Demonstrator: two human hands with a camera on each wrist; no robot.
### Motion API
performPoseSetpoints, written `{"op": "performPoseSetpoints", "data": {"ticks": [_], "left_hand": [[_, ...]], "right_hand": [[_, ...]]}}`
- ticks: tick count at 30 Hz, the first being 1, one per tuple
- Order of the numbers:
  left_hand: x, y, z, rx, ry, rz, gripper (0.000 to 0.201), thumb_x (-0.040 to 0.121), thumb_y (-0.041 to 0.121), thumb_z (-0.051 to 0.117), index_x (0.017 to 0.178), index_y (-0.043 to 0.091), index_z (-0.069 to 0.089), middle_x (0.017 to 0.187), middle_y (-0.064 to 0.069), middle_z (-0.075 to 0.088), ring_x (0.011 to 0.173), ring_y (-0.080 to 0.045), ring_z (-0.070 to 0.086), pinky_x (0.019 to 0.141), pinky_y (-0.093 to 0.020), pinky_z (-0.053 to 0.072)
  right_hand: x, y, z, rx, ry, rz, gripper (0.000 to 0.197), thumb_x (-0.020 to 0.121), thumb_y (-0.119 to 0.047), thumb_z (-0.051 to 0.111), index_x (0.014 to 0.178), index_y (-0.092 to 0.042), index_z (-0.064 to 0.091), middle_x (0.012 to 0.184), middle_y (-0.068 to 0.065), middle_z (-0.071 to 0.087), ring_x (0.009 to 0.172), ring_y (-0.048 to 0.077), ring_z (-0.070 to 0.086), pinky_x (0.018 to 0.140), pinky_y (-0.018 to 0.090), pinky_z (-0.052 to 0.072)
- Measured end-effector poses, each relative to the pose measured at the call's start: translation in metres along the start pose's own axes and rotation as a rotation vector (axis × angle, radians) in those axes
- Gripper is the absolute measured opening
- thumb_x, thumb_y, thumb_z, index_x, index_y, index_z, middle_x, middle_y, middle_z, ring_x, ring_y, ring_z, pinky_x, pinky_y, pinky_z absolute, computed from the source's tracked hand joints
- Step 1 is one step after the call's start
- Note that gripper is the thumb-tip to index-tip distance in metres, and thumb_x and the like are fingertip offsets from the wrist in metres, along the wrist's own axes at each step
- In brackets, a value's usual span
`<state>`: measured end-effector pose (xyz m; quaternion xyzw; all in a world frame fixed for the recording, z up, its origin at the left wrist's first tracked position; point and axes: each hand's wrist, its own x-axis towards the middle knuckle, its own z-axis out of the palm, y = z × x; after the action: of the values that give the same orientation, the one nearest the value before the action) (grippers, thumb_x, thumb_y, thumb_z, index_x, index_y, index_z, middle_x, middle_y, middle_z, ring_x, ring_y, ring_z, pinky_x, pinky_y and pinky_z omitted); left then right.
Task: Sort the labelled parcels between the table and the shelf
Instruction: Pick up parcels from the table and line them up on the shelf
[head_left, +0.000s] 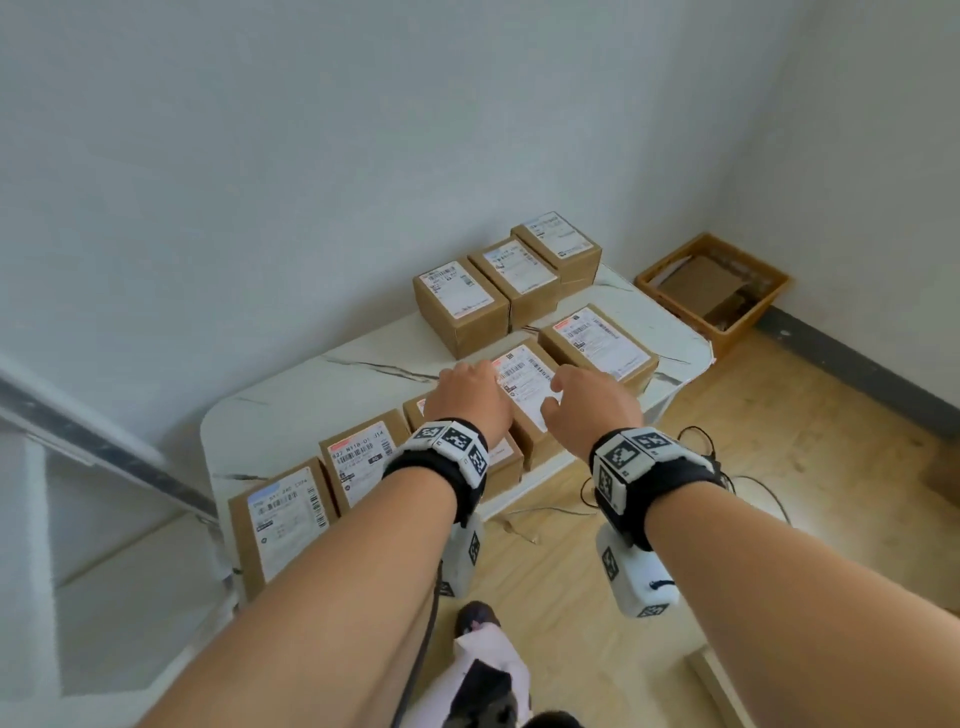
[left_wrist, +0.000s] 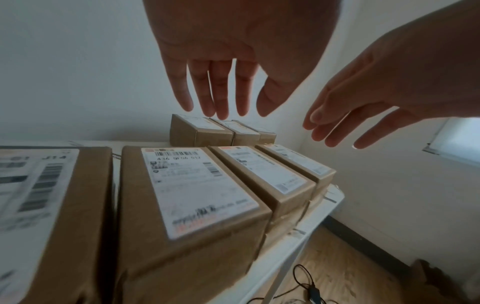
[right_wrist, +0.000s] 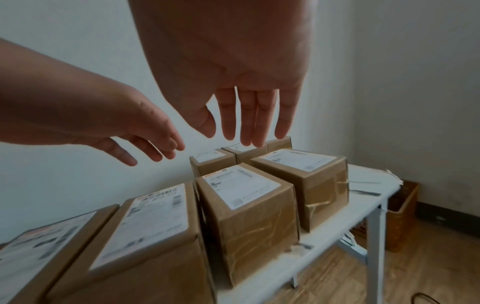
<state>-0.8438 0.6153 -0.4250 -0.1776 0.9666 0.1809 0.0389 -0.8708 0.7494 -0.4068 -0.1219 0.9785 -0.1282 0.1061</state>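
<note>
Cardboard parcels (head_left: 524, 395), eight in all, cover the table (head_left: 311, 384); both hands (head_left: 470, 397) hover released, fingers straight.

Eight brown labelled parcels (head_left: 524, 384) flat in two rows on the marble-topped table (head_left: 311, 384)

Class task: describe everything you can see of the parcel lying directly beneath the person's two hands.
The parcel is a brown cardboard box, clear tape wrinkled over its front. A white shipping label with barcodes covers most of its top. It sits flat near the table front edge, between neighbouring parcels. The left hand and right hand hover above, fingers extended, not touching it.
</note>
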Motion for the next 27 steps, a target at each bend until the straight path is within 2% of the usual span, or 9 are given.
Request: {"op": "performPoseSetpoints", "data": {"ticks": [5, 9, 11, 13, 17, 21, 24, 27], "left_hand": [[0.065, -0.009, -0.007, -0.025, 0.020, -0.020, 0.030, 0.095, 0.026, 0.051, 0.124, 0.018, 0.057, 0.121, -0.002, 0.057, 0.112, -0.023, 0.052, 0.090, -0.039, 0.050], [0.118, -0.016, -0.018, -0.061, 0.067, -0.076, 0.027, 0.093, 0.022, 0.051, 0.119, 0.015, 0.056, 0.115, -0.004, 0.058, 0.105, -0.024, 0.054, 0.085, -0.040, 0.053], [0.138, -0.019, -0.017, -0.066, 0.065, -0.101, 0.031, 0.092, 0.020, 0.050, 0.122, 0.015, 0.054, 0.116, -0.004, 0.057, 0.106, -0.024, 0.053, 0.084, -0.040, 0.053], [0.152, -0.025, -0.013, -0.091, 0.050, -0.152, 0.033, 0.092, 0.021, 0.051, 0.124, 0.015, 0.050, 0.118, -0.005, 0.056, 0.107, -0.025, 0.053, 0.083, -0.040, 0.053], [0.175, -0.042, -0.003, -0.182, 0.006, -0.246, 0.042, 0.092, 0.025, 0.053, 0.132, 0.013, 0.044, 0.125, -0.008, 0.053, 0.108, -0.027, 0.055, 0.086, -0.042, 0.054], [0.194, -0.051, 0.001, -0.251, -0.048, -0.383, 0.050, 0.094, 0.027, 0.054, 0.138, 0.011, 0.039, 0.129, -0.010, 0.051, 0.107, -0.029, 0.059, 0.082, -0.037, 0.053], [0.208, -0.050, 0.006, -0.349, -0.071, -0.467, 0.049, 0.091, 0.029, 0.056, 0.134, 0.011, 0.043, 0.127, -0.008, 0.057, 0.102, -0.028, 0.063, 0.083, -0.040, 0.056], [0.218, -0.049, 0.012, -0.395, -0.113, -0.507, 0.046, 0.089, 0.032, 0.056, 0.130, 0.012, 0.045, 0.127, -0.006, 0.061, 0.102, -0.027, 0.065, 0.084, -0.039, 0.057]], "right_hand": [[0.078, -0.013, -0.008, -0.020, -0.024, -0.052, 0.025, 0.096, -0.027, 0.048, 0.117, -0.018, 0.059, 0.111, 0.001, 0.062, 0.096, 0.020, 0.058, 0.078, 0.033, 0.050], [0.133, -0.027, -0.016, -0.070, -0.049, -0.112, 0.027, 0.097, -0.026, 0.047, 0.121, -0.020, 0.058, 0.112, 0.001, 0.062, 0.096, 0.020, 0.058, 0.075, 0.030, 0.044], [0.154, -0.031, -0.014, -0.049, -0.065, -0.121, 0.028, 0.097, -0.025, 0.048, 0.123, -0.019, 0.058, 0.116, 0.001, 0.063, 0.096, 0.018, 0.057, 0.075, 0.029, 0.042], [0.168, -0.034, -0.006, 0.000, -0.090, -0.125, 0.029, 0.096, -0.024, 0.049, 0.122, -0.018, 0.058, 0.117, 0.002, 0.063, 0.094, 0.018, 0.056, 0.076, 0.029, 0.044], [0.194, -0.039, 0.011, 0.027, -0.187, -0.153, 0.035, 0.096, -0.023, 0.050, 0.129, -0.014, 0.052, 0.124, 0.004, 0.059, 0.102, 0.020, 0.057, 0.084, 0.031, 0.047], [0.224, -0.044, 0.016, 0.035, -0.233, -0.220, 0.040, 0.097, -0.021, 0.049, 0.135, -0.008, 0.048, 0.128, 0.009, 0.055, 0.106, 0.021, 0.057, 0.083, 0.027, 0.043], [0.240, -0.045, 0.020, 0.051, -0.263, -0.259, 0.033, 0.096, -0.020, 0.052, 0.128, -0.010, 0.052, 0.121, 0.007, 0.056, 0.094, 0.016, 0.052, 0.081, 0.025, 0.042], [0.252, -0.044, 0.024, 0.045, -0.269, -0.286, 0.025, 0.095, -0.021, 0.052, 0.118, -0.011, 0.056, 0.113, 0.007, 0.057, 0.092, 0.018, 0.054, 0.081, 0.027, 0.045]]}}
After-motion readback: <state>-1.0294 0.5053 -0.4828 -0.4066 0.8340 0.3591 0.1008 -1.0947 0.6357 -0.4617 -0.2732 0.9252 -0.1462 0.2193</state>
